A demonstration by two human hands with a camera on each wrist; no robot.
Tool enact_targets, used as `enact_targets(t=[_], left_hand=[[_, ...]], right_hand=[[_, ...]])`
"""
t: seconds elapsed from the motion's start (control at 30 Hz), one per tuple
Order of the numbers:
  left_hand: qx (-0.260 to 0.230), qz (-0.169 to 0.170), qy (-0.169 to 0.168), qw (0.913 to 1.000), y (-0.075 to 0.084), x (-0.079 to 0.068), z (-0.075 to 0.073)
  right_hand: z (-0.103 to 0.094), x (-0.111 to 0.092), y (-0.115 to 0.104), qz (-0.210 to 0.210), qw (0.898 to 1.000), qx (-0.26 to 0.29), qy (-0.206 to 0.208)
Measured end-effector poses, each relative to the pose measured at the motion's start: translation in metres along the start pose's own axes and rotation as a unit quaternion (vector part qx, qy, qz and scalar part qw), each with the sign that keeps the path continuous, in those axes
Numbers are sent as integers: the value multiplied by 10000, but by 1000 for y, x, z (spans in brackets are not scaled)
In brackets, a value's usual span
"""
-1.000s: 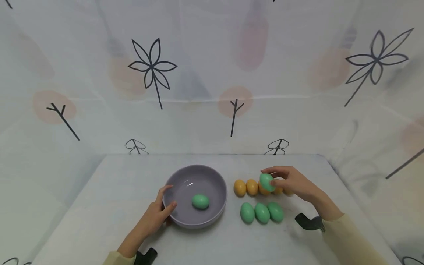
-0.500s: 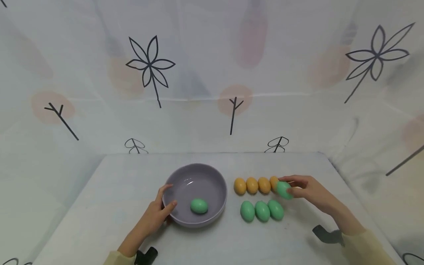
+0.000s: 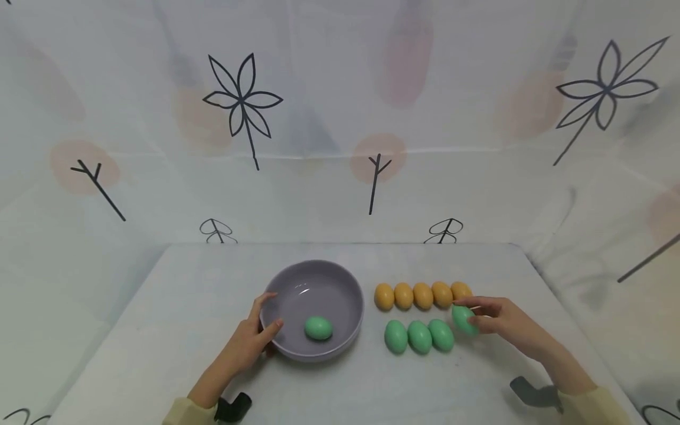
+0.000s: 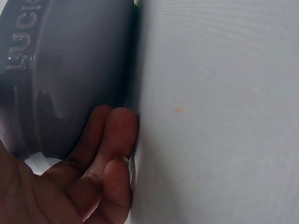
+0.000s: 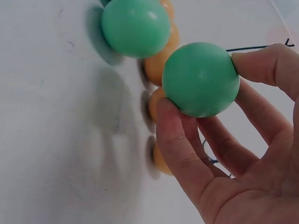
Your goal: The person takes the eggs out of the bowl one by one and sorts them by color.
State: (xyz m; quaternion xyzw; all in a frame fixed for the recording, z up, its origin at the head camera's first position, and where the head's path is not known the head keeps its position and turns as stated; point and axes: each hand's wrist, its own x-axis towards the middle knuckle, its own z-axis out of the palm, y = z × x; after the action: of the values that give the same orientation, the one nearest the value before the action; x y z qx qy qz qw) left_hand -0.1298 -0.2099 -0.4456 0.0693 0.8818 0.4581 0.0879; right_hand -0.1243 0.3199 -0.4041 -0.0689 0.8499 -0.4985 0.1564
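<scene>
My right hand [image 3: 504,321] pinches a green egg [image 5: 201,79] between thumb and fingers, just right of a short row of green eggs [image 3: 419,337]. In the right wrist view that egg hangs above the table surface. At the left, my left hand [image 3: 249,336] grips the near-left side of a grey-purple bowl [image 3: 340,295], with thumb and a finger over the rim. The left wrist view has other fingers curled low against the bowl's outer wall [image 4: 79,70], which bears raised letters. One green egg [image 3: 319,328] lies inside the bowl.
Behind the green eggs runs a row of several orange eggs [image 3: 422,296], the rightmost partly behind my right fingers. All stand on a white table [image 3: 340,395]. A patterned cloth [image 3: 319,195] with line-drawn flowers encloses the back and sides.
My right hand has carried its green egg rightward and nearer, from over the orange row to the green row's right end. The egg in the bowl has shifted slightly. My left hand stays put.
</scene>
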Motion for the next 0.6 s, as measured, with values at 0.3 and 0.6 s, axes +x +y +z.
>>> enact_targets(t=[0.3,0.6], left_hand=[[40,16,-9,10000,0,0,-1],[14,5,-26,10000,0,0,-1]], right_hand=[[8,-1,7,308,9995,67,-95],[14,-2,14,353,9990,89,-245]])
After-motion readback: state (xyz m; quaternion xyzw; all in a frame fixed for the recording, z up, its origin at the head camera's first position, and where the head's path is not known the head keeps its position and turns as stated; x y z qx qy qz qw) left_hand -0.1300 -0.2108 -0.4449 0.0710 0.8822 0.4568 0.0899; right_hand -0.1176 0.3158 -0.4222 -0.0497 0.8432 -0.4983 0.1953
